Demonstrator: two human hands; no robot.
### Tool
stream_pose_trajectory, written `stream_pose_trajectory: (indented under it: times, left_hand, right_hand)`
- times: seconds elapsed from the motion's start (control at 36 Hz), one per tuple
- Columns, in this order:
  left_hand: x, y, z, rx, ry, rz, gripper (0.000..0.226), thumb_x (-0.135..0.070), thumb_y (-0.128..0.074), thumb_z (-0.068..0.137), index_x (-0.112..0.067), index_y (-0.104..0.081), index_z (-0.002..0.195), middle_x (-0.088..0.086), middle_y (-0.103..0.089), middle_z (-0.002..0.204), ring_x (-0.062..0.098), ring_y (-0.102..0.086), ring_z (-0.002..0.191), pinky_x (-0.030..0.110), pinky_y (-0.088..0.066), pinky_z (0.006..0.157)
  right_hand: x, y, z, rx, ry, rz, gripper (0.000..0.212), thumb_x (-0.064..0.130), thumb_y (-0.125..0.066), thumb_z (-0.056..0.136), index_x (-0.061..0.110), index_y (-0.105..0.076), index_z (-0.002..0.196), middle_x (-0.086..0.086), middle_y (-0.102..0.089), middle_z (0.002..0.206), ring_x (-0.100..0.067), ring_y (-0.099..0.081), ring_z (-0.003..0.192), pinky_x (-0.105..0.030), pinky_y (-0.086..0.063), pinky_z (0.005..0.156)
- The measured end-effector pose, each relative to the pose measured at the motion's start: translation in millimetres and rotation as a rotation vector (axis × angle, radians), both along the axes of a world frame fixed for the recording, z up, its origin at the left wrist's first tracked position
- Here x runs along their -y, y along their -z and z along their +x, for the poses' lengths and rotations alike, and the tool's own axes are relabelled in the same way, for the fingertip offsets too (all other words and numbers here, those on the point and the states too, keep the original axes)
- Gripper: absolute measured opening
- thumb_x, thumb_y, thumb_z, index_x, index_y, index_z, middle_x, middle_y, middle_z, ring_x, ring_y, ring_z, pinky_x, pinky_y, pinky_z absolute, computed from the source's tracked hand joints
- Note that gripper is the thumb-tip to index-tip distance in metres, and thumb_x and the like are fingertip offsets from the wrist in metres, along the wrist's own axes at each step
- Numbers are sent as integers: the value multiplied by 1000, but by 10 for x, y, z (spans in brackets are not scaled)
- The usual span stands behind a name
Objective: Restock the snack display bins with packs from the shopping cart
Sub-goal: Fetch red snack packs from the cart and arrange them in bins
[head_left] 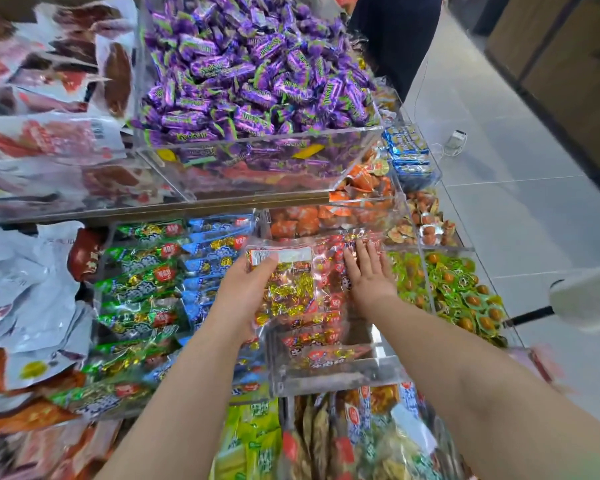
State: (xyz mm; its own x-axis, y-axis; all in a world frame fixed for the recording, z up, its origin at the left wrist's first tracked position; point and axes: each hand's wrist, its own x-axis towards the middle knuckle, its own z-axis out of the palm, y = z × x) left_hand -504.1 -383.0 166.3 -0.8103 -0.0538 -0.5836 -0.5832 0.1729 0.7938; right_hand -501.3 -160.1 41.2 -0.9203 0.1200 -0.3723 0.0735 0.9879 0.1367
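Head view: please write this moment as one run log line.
left hand: holds clear pack | right hand: flat on red packs | place: above clear bin | step: pack not yet released

The stepped display shelf (187,206) carries clear bins (326,374): an upper bin (257,161) heaped with purple candies (250,64); lower ones hold green packs (139,271), blue packs (215,247), orange packs (361,188).

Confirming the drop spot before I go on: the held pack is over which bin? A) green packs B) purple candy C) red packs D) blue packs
C: the left hand holds the pack above the red bin, where the right hand lies flat on matching red packs.
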Motion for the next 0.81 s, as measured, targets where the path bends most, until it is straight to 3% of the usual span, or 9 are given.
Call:
stream_pose_trajectory:
  times: [0.08,0.19,0.31,0.36,0.42,0.53,0.61,0.69,0.81]
  left_hand:
    - [19,-6,0,9,-10,40,70,-53,-60,86,-28,-35,147,-4,-36,152,26,-37,137,52,-31,106]
    - [42,-55,30,40,18,185,83,-51,-63,71,-25,-37,145,5,-44,148,32,-44,133,59,-34,108]
    - [83,-80,54,37,-26,280,65,-30,-57,93,-19,-27,149,13,-41,149,35,-45,133,61,-39,102]
    - [65,-109,53,48,-83,376,54,-20,-48,100,-13,-25,148,15,-56,133,28,-68,104,47,-58,74]
    - [10,-174,71,72,-160,460,47,-15,-43,102,-6,-29,146,17,-65,115,23,-72,74,33,-56,53]
    - [-174,-242,106,123,-100,543,27,-15,-37,104,-1,-52,121,14,-70,87,20,-69,61,29,-54,48]
    - [-340,-252,189,199,-12,629,27,-20,-36,104,-6,-59,106,10,-72,79,21,-70,65,32,-56,54]
    - [-442,-204,252,203,103,485,36,-37,-35,103,-9,-58,105,13,-68,91,23,-66,80,35,-56,68]
    - [-454,-83,366,-59,478,-38,29,-45,-51,96,-18,-59,100,2,-64,105,18,-63,92,34,-55,82]
  right_hand:
    - [28,39,-58,19,22,-6,92,4,-35,86,17,49,119,-13,51,130,-37,43,127,-54,28,98]
    - [8,-102,-20,72,30,-46,95,14,-44,89,18,39,135,-12,47,137,-37,38,132,-54,24,103]
    - [-63,-484,31,97,-26,-253,108,38,-61,84,17,26,145,-15,34,150,-36,32,137,-50,13,113]
    - [-99,-715,106,-103,-122,-404,111,39,-69,80,17,15,149,-18,22,154,-35,24,141,-52,7,116]
    - [-100,-921,240,-337,-313,-508,108,34,-76,74,20,0,150,-22,2,155,-38,6,144,-55,-4,116]
    - [99,-1151,504,-724,-540,-555,87,31,-83,65,16,-36,137,-23,-44,136,-40,-43,127,-52,-34,107]
    - [197,-1231,586,-789,-610,-495,62,12,-84,60,8,-63,117,-15,-66,111,-33,-64,103,-48,-52,86]
    - [130,-1292,677,-698,-395,-479,38,10,-73,75,14,-68,112,-7,-71,103,-28,-69,88,-34,-54,64]
    - [-150,-1379,660,-406,182,-482,40,28,-60,88,23,-53,126,-6,-67,107,-29,-63,94,-31,-48,66]
